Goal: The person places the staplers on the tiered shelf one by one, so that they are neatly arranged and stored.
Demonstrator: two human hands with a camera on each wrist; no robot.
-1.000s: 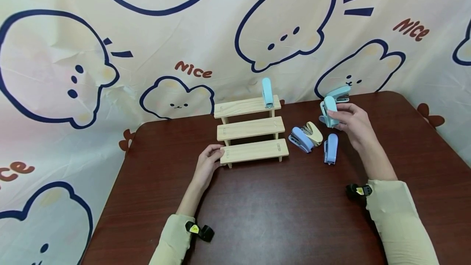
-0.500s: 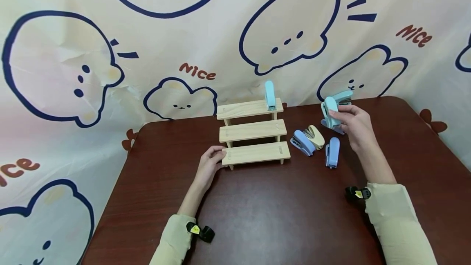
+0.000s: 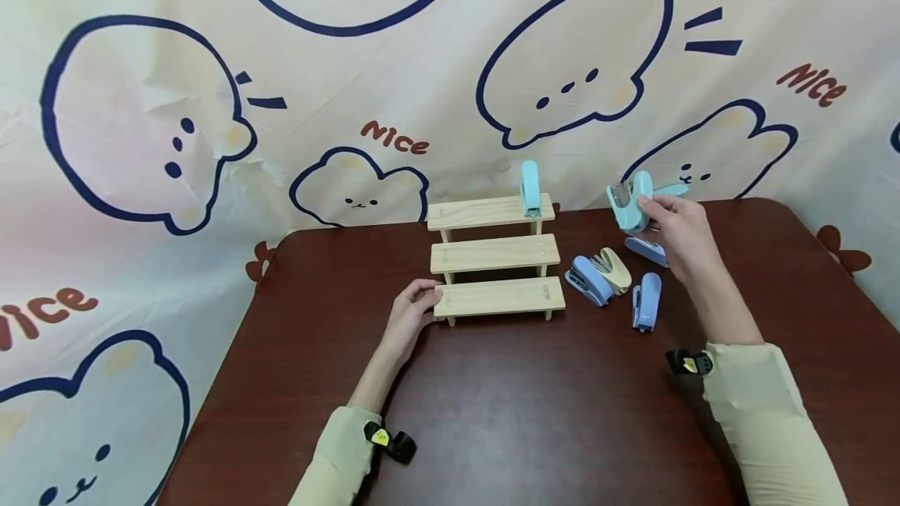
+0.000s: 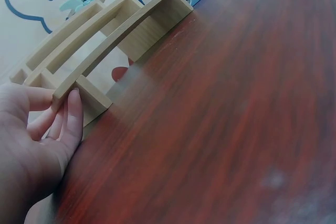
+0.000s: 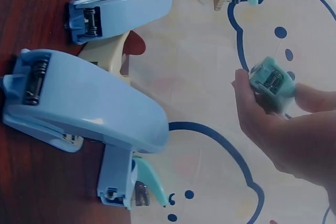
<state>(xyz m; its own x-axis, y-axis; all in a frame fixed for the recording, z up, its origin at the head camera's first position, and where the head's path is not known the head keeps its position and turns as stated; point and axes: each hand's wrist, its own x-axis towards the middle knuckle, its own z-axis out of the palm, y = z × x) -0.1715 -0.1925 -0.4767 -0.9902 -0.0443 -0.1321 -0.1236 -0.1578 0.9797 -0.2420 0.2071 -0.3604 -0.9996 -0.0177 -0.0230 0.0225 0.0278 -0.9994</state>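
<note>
Currently in the right hand (image 3: 680, 231): one mint-green stapler (image 3: 638, 205), pinched between thumb and fingers, raised off the surface (image 3: 506, 404). Position from that grip: at the fingertips, on the hand's left, the side towards the three-tier wooden rack (image 3: 495, 255). Long axis: steep in the head view, its two arms seemingly parted towards the top; nearly end-on in the right wrist view, exact tilt not readable. Governing relation: stapler to the right of the rack, well apart from it, about level in the head view with the top board (image 3: 474, 213). Nearer to the stapler: right hand. Nearer to the rack: left hand (image 3: 411, 312), its grip pinching the left end of the lowest board (image 3: 499, 297), the end away from the held stapler. Top board, right end: one turquoise stapler (image 3: 530, 187), upright. Surface, right of the rack: one periwinkle stapler (image 3: 591, 279) beside one cream stapler (image 3: 615, 270); nearer the person, a second periwinkle stapler (image 3: 647, 301), pointing away from the person; below the held item, a third periwinkle stapler (image 3: 645, 251). Behind the right hand: one aqua stapler (image 3: 673, 190), partly hidden.
</note>
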